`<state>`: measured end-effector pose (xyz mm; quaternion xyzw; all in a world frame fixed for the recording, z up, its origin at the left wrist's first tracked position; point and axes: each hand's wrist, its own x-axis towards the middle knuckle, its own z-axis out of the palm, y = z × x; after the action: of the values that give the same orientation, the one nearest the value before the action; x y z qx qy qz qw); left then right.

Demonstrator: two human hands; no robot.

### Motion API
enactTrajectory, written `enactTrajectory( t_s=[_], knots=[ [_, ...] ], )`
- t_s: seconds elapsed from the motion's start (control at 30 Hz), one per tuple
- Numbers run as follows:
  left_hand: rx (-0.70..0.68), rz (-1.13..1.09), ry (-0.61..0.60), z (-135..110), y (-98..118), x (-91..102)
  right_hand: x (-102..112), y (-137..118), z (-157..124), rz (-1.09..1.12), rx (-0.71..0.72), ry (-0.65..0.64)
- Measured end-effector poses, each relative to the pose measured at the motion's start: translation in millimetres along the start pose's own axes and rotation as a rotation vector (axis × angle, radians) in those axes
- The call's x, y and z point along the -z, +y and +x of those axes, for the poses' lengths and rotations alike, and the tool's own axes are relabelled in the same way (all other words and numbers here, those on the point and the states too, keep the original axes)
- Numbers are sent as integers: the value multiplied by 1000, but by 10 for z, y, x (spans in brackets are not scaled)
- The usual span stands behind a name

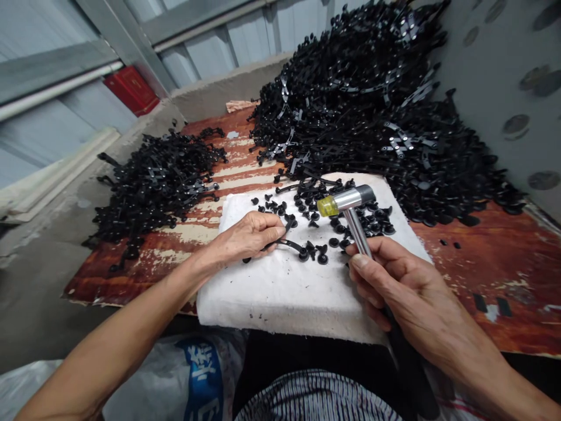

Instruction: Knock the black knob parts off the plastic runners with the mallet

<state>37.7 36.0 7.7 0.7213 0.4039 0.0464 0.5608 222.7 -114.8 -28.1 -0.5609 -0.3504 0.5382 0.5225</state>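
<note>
My left hand [248, 235] pinches a thin black plastic arm piece [289, 241] flat against a white cloth pad [280, 292]. My right hand [401, 286] is closed round the handle of a small hammer [348, 202]. The hammer has a metal shaft, a yellow face and a grey face, and its head hovers above loose black caps [322, 219] scattered on the pad, just right of the held piece.
A huge heap of black plastic parts [377, 105] fills the back right against a grey wall. A smaller heap [153, 181] lies at the left on a worn red board [504, 275]. A white and blue sack [193, 374] sits below the pad by my lap.
</note>
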Motion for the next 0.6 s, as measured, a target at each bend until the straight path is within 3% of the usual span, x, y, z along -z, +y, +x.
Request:
enactTrajectory(
  t_s=[0.27,0.6],
  knots=[
    [45,-68,-53,23,-11,62,-27,-16,1,-17,81,-15],
    [82,-92,-78,25,-35,97,5,31,-17,-98,-5,-17]
  ],
)
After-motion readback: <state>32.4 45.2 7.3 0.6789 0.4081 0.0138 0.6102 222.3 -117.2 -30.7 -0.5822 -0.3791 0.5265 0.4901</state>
